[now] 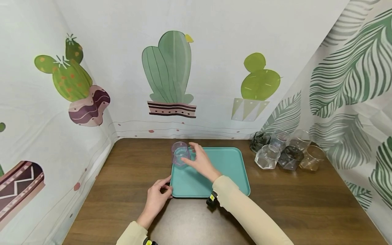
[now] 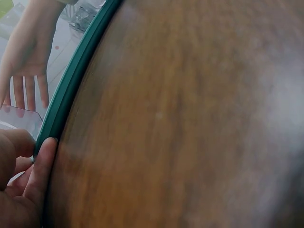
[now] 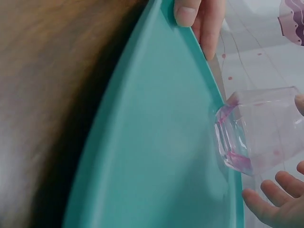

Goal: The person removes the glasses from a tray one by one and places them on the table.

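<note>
A teal tray (image 1: 211, 177) lies on the wooden table. On its far left corner stands a clear glass tinted pink-purple (image 1: 180, 156), upright. My right hand (image 1: 200, 161) is held around the glass's right side, thumb and fingers spread. Daylight shows between the fingers (image 3: 280, 190) and the glass wall in the right wrist view. At the tray's near left corner, my left hand (image 1: 158, 194) pinches the rim between thumb and fingers; the right wrist view has the thumb (image 3: 185, 13) over the rim and other fingers outside it.
Several tumblers stand grouped at the table's back right, among them a clear one (image 1: 267, 157), a dark grey one (image 1: 290, 158) and an amber one (image 1: 311, 158). Behind the table (image 1: 137, 156) hangs a white cloth (image 1: 214, 68) printed with cacti and leaves.
</note>
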Available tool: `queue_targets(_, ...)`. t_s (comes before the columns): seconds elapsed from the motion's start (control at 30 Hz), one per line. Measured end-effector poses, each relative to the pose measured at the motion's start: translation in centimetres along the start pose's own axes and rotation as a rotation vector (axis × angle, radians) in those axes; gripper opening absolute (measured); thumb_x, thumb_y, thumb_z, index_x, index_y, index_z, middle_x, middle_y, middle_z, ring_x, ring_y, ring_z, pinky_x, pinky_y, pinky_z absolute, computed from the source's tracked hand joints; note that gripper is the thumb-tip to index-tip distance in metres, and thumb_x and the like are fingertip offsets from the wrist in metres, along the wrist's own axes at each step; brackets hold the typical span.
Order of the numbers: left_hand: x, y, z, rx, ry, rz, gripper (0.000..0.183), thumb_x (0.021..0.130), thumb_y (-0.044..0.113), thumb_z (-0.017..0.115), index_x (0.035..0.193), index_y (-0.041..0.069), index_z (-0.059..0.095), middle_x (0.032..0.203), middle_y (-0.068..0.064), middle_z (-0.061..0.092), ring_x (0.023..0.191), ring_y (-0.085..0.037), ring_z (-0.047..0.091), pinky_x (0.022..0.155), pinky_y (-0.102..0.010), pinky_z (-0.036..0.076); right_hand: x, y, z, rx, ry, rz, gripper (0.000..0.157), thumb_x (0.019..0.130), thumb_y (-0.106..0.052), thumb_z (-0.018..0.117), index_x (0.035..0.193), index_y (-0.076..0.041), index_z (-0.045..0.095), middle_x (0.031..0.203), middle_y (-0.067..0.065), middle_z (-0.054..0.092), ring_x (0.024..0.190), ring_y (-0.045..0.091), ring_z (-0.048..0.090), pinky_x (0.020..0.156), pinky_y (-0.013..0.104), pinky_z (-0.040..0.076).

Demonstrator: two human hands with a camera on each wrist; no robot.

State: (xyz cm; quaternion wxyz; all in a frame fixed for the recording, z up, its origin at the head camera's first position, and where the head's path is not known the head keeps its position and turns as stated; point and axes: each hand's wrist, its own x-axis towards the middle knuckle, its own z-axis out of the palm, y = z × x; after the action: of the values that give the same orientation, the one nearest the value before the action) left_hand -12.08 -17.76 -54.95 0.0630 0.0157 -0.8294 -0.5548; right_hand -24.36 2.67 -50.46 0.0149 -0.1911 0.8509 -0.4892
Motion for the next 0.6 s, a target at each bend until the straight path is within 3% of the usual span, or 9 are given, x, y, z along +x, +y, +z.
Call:
queue_targets(0.23,0.0,-0.1,0.1,-0.002,0.005,0.006,0.046,0.091,-0.008,0.070,0.135,0.002,0.069,0.108,-0.012,0.070,0.082,-0.008,0.067,0.061,-0.021,0.065,0.9,-0.2,1.1,0.011,-0.022,0.031,0.085,0.093,-0.039,0.080,0.158,-0.006,0.037,0.148,0.019,0.050,0.133,0.034,0.053,0.110,0.052,0.053)
queue_targets(0.6,0.0,-0.1,0.0,0.006,0.002,0.009,0.045,0.091,-0.008,0.070,0.135,0.002,0.069,0.110,-0.013,0.070,0.082,-0.009,0.067,0.061,-0.021,0.065,0.7,-0.2,1.3,0.040,-0.016,-0.010,0.076,0.091,-0.030,0.083,0.151,-0.005,0.044,0.138,0.022,0.057,0.121,0.032,0.058,0.102,0.049,0.057)
